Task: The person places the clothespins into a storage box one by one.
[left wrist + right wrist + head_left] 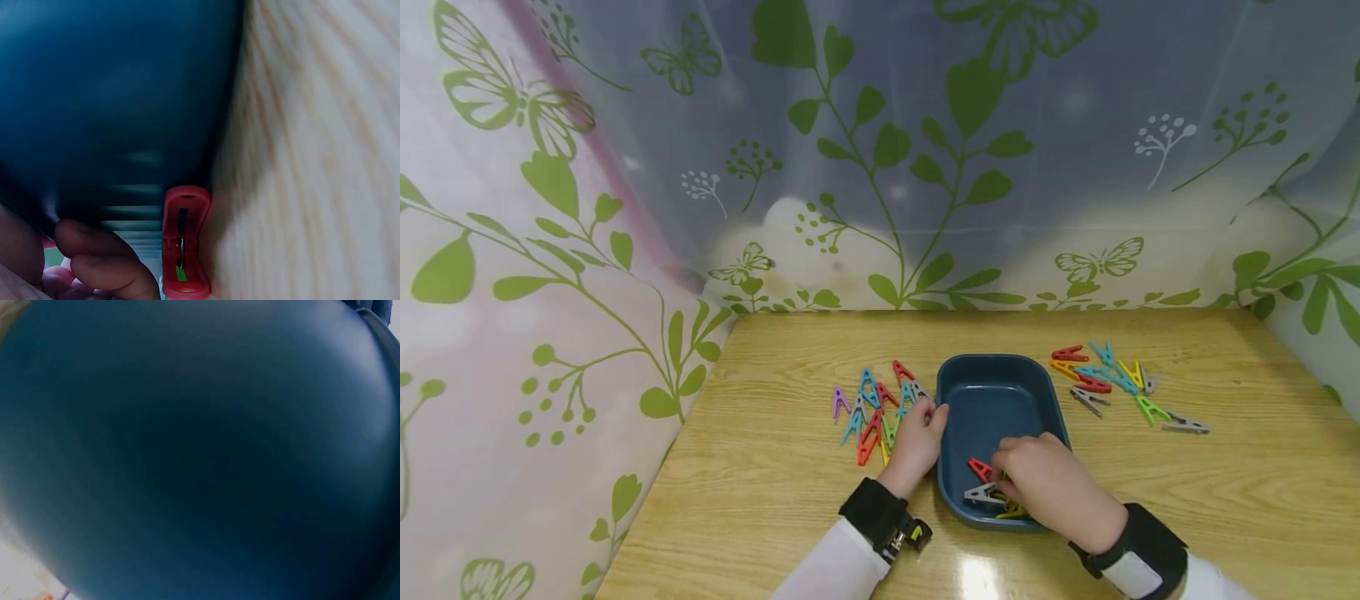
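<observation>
A dark blue tray (1000,398) sits on the wooden table (775,467). My right hand (1037,482) is inside its near end, fingers bent down over a red peg (978,468), a grey peg (982,497) and a yellow peg (1011,512); my knuckles hide any grip. My left hand (919,435) lies at the tray's left rim on a pile of coloured pegs (876,410). In the left wrist view its fingers (106,265) are curled beside a red peg (185,242) that lies against the tray wall (125,94). The right wrist view shows only the tray's blue inside (200,450).
A second scatter of coloured pegs (1112,382) lies right of the tray. Leaf-printed curtains (925,150) close in the table at the back and on both sides. Bare wood runs along the front left and far right.
</observation>
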A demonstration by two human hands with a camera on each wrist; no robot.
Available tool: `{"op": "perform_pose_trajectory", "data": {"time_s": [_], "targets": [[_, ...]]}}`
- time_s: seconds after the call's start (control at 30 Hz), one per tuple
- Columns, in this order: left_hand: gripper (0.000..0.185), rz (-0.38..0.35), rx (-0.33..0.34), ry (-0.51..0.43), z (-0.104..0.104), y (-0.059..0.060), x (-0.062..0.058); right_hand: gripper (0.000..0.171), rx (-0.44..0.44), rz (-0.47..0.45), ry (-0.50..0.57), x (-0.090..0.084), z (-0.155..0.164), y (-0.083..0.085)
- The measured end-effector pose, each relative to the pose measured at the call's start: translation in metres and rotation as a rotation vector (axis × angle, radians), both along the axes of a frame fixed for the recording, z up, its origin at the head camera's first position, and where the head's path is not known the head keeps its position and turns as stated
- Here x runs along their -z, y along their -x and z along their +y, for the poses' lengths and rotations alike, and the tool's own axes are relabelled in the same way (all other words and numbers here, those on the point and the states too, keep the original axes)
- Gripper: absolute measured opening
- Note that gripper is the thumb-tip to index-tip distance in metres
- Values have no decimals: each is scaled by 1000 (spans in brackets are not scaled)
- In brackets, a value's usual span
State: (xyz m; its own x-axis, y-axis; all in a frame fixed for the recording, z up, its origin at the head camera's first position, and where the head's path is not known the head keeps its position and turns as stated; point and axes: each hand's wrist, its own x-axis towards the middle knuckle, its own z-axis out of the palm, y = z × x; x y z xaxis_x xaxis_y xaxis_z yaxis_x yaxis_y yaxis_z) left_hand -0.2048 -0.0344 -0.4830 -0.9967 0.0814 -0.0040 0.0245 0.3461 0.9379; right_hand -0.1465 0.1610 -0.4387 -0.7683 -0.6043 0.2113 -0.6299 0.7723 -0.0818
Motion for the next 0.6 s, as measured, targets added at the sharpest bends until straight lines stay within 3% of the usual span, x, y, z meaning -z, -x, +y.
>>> {"op": "perform_pose_trajectory", "data": {"time_s": [0.6], "targets": [[34, -10, -3, -13, 0, 1, 1, 17, 9, -62, -42, 5, -3, 2]]}}
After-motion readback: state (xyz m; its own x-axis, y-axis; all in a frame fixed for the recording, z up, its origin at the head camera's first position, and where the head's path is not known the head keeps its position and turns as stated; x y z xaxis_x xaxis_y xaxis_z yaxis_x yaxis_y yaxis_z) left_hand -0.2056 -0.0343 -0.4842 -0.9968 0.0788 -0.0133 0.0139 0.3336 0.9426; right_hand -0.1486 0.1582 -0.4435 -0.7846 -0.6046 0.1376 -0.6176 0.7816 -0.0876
